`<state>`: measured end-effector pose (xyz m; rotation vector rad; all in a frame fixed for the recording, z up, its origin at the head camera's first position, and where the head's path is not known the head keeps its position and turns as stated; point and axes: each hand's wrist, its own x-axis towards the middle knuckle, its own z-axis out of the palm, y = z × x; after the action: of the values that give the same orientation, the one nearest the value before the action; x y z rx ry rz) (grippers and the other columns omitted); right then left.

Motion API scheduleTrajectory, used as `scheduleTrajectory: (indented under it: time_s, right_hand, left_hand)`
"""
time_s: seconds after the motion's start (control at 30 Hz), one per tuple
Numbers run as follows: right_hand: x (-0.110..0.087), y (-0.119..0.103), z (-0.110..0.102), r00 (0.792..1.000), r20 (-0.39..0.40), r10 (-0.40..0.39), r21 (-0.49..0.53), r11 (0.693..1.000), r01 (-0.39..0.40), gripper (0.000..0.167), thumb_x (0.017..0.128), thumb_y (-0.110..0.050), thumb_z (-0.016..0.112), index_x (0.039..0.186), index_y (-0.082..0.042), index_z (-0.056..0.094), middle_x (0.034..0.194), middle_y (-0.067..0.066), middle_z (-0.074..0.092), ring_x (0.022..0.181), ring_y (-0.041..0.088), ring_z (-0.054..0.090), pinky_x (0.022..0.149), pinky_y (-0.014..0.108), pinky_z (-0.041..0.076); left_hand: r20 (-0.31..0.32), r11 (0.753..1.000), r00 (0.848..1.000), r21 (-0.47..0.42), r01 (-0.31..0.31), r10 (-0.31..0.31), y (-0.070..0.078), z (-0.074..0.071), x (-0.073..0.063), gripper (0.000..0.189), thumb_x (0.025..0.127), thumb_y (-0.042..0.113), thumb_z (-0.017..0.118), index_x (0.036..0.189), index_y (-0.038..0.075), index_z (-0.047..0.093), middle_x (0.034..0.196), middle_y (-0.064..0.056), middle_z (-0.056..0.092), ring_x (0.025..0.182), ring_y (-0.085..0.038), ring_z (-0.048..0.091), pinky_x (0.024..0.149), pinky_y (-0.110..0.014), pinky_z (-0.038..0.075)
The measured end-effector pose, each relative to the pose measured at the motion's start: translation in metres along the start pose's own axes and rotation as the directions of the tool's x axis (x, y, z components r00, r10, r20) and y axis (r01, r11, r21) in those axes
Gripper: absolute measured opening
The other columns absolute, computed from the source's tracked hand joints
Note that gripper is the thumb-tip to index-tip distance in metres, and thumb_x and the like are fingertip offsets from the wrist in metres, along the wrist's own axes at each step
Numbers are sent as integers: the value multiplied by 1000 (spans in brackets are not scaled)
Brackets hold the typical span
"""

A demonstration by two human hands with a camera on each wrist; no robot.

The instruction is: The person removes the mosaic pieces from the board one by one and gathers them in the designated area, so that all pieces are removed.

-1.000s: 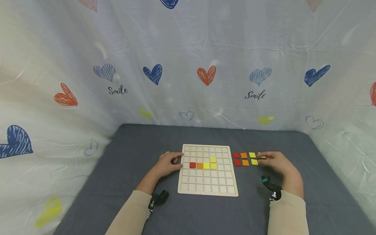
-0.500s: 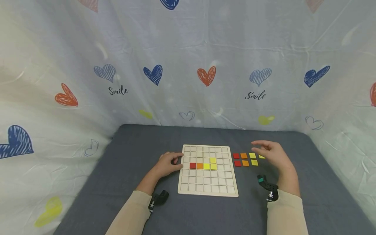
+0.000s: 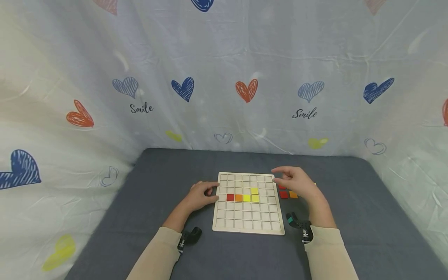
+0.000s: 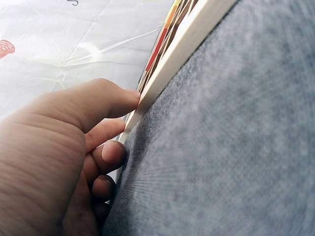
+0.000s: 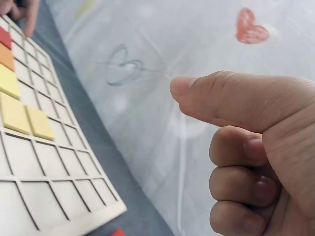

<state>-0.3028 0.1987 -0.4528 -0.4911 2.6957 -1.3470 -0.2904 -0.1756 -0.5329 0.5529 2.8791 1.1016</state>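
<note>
A pale wooden grid board (image 3: 249,232) lies in front of me with red, orange and yellow square tiles in a row across its middle. One more yellow tile (image 3: 254,191) sits just above the row's right end. My left hand (image 3: 197,197) touches the board's left edge with thumb and index finger, its other fingers loosely bent. Over the board's upper right edge hovers my right hand (image 3: 297,181), thumb and index stretched out with a gap between their tips and no tile showing there. Its other three fingers are curled in the right wrist view.
Right of the board lie loose tiles: a red tile (image 3: 284,195), an orange tile (image 3: 293,195) and others partly hidden under my right hand. A dark grey cloth (image 3: 182,163) covers the table. A white curtain (image 3: 210,58) with hearts hangs behind it.
My right hand has lifted from the yellow loose tiles and moved left to the board's upper right edge. The left hand and the tiles on the board keep their places.
</note>
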Motion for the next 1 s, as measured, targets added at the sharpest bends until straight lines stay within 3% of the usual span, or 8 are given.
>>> scheduleTrajectory:
  time_s: [0.23,0.53,0.63,0.77,0.87,1.0]
  right_hand:
    - [11,0,25,995,95,-27,-28,999,29,41,95,-17,75,132,-2,68,59,-5,27,48,14,24,49,30,32]
    - [20,7,51,982,186,41,-154,988,-12,40,95,-22,75,132,-5,70,55,-6,32,48,11,22,48,28,28]
    - [21,9,57,979,194,60,-196,980,-21,38,95,-20,74,128,-4,72,57,-3,40,50,12,27,50,29,29]
    - [21,10,61,982,179,66,-238,971,-22,32,94,-19,75,123,-5,76,79,1,66,60,14,43,56,31,38]
    - [21,10,62,986,159,55,-250,968,-14,28,94,-19,75,119,-6,78,99,3,73,69,15,52,61,32,44]
    - [22,8,64,989,142,45,-245,969,-8,25,94,-19,75,116,-8,78,78,3,66,61,14,46,57,31,40]
  left_hand:
    - [9,1000,1000,-1,21,-21,0,0,0,46,91,26,79,134,13,69,72,7,48,78,-15,41,87,-43,27]
    - [-12,1000,1000,4,-3,4,0,0,0,46,91,25,79,133,12,69,71,7,48,77,-14,41,85,-43,28]
    - [-8,1000,1000,1,2,-2,0,0,0,46,91,25,79,134,12,69,71,7,48,78,-14,41,86,-43,28]
    - [2,1000,1000,-3,14,-14,0,-1,0,47,91,26,79,135,13,69,72,7,48,79,-15,41,86,-43,27]
    - [6,1000,1000,-2,23,-23,0,-1,0,47,91,26,79,135,14,68,72,7,48,79,-15,42,86,-42,27]
    - [1,1000,1000,0,22,-22,0,0,0,47,90,26,79,135,14,69,72,7,48,79,-14,41,86,-42,27]
